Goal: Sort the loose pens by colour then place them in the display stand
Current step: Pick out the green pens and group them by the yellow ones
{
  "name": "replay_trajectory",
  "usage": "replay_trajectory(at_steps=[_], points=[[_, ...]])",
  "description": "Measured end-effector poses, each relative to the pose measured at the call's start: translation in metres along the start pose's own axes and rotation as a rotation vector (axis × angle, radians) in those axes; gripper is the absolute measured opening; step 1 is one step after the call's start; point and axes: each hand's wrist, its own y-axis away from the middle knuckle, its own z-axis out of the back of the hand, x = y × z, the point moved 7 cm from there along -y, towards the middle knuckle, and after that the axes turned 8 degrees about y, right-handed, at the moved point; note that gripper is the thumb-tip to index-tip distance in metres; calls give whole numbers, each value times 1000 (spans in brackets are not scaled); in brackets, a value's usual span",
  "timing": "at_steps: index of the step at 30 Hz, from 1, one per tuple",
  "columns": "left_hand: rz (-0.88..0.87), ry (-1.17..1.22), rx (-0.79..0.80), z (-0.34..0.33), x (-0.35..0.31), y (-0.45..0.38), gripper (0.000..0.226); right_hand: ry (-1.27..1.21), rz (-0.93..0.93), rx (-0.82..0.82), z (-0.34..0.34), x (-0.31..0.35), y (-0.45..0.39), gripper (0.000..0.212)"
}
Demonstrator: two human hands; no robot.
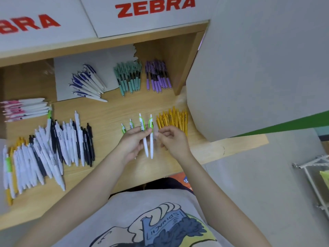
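Observation:
My left hand (132, 142) grips several white pens with green clips (146, 139) above the wooden shelf (110, 111), tips pointing toward me. My right hand (171, 140) sits just right of them, fingers curled near the rightmost pen; whether it holds that pen is unclear. Sorted groups lie on the shelf: yellow pens (173, 120) right of my hands, purple pens (158, 76) and teal pens (129, 77) at the back, blue-and-white pens (88, 82), pink-and-white pens (25, 108) at far left. A mixed loose pile (46, 150) of white, black and yellow pens lies at left.
White Zebra-branded panels (153, 8) stand behind the shelf. A large white-grey panel (258, 68) with a green edge overhangs the right side. A white sheet (71, 68) lies under the blue pens. A white wire rack (315, 175) stands low at the right.

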Motion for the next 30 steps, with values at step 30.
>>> replay_trajectory(at_steps=[30], points=[[-641, -1143, -489, 72, -31, 11, 50, 308, 158, -68, -35, 2, -6, 32]])
